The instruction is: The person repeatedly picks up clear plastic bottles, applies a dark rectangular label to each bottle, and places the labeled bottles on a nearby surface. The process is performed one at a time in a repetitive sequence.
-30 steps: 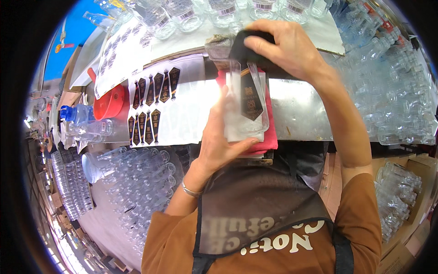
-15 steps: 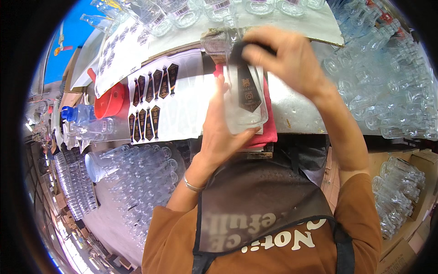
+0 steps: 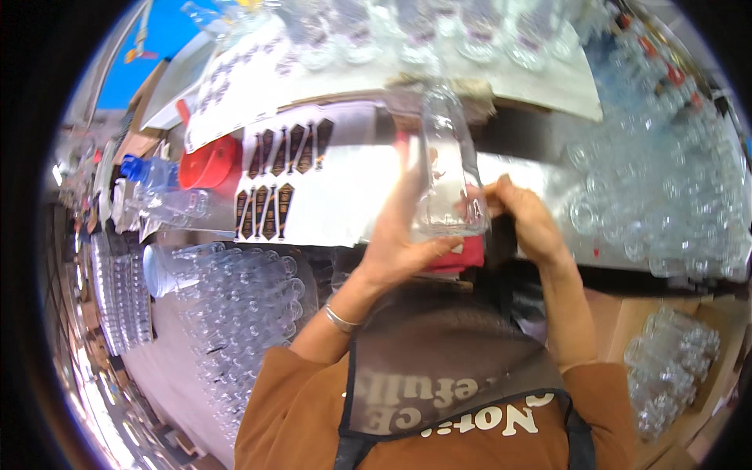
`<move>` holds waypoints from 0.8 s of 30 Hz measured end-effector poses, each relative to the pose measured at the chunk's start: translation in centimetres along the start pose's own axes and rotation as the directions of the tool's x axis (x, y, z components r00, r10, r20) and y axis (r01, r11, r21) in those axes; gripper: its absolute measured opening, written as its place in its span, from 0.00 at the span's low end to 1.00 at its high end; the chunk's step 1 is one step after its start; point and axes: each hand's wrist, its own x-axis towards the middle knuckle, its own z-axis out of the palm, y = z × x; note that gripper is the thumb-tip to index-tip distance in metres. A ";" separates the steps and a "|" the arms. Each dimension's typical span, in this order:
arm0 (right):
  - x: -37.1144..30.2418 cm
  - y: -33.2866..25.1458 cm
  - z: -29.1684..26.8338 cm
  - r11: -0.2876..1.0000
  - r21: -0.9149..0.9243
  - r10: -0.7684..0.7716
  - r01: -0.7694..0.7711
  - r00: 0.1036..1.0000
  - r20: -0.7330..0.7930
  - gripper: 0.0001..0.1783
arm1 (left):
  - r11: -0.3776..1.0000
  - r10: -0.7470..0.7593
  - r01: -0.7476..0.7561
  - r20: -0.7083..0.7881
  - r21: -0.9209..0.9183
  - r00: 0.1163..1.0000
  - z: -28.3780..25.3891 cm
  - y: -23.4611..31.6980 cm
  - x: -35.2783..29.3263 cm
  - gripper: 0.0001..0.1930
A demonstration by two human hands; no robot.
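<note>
Where the head view looks down on the bench, the left hand (image 3: 395,235) has hold of a clear glass bottle (image 3: 446,168), fingers stretched along its left side and thumb near the thick base. Flat-bodied and round-shouldered, the bottle lies with its neck pointing away from the person, above a soft red cloth (image 3: 464,257) and beside a rough, fuzzy grey pad (image 3: 475,98). At its lower right, the right hand (image 3: 526,215) is partly closed, fingers bent toward the thumb; whether it grips anything or touches the glass, I cannot tell. Left of the bottle, a smooth white sheet (image 3: 337,207) carries dark, tie-shaped labels (image 3: 286,149), near a round red plastic basin (image 3: 210,166). More glass bottles (image 3: 666,196) crowd the right.
</note>
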 end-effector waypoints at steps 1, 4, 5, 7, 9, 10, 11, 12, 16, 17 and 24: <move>-0.1 -2.0 1.3 0.999 0.019 0.049 -0.049 0.999 -0.006 0.29 | 0.999 -0.044 0.042 -0.074 -0.030 0.996 0.2 0.0 -0.4 0.62; -1.8 -3.4 3.4 0.959 -0.270 -0.118 0.083 0.986 -0.115 0.21 | 0.882 0.144 -0.083 -0.098 0.464 0.985 -0.4 -1.0 -1.6 0.52; -2.1 -3.4 3.8 0.902 -0.416 -0.188 0.118 0.973 -0.132 0.19 | 0.847 0.152 -0.096 -0.066 0.523 0.986 -0.6 -1.3 -2.0 0.52; -2.8 -5.0 4.4 0.773 -0.634 -0.161 0.037 0.977 -0.140 0.19 | 0.826 0.139 -0.095 -0.038 0.555 0.990 -0.5 -1.5 -2.4 0.51; -2.5 -5.2 4.3 0.756 -0.652 -0.198 0.061 0.970 -0.140 0.19 | 0.814 0.132 -0.109 0.001 0.571 0.991 -2.4 -0.7 -2.5 0.52; -2.6 -5.1 4.0 0.747 -0.662 -0.213 0.062 0.966 -0.149 0.18 | 0.798 0.110 -0.104 0.026 0.594 0.994 -4.2 -0.5 -2.3 0.52; -2.5 -4.4 3.4 0.729 -0.680 -0.264 0.073 0.947 -0.182 0.19 | 0.749 0.160 -0.076 -0.068 0.659 0.985 -6.8 -1.2 -1.7 0.52; -2.5 -4.1 2.7 0.740 -0.670 -0.265 0.059 0.941 -0.209 0.19 | 0.585 0.229 -0.065 -0.087 0.809 0.969 -10.8 -1.8 -0.1 0.51; -2.0 -3.8 1.8 0.778 -0.628 -0.273 0.034 0.917 -0.289 0.18 | 0.369 0.371 0.332 -0.465 0.868 0.804 -28.1 -3.8 6.7 0.45; -1.5 -3.6 1.8 0.780 -0.623 -0.279 0.055 0.922 -0.267 0.18 | 0.260 0.343 0.452 -0.520 0.853 0.783 -32.9 -4.4 6.5 0.45; -1.5 -2.7 1.1 0.775 -0.631 -0.274 0.019 0.911 -0.310 0.17 | -0.015 0.071 0.454 -0.452 0.891 0.889 -29.6 -2.8 6.2 0.40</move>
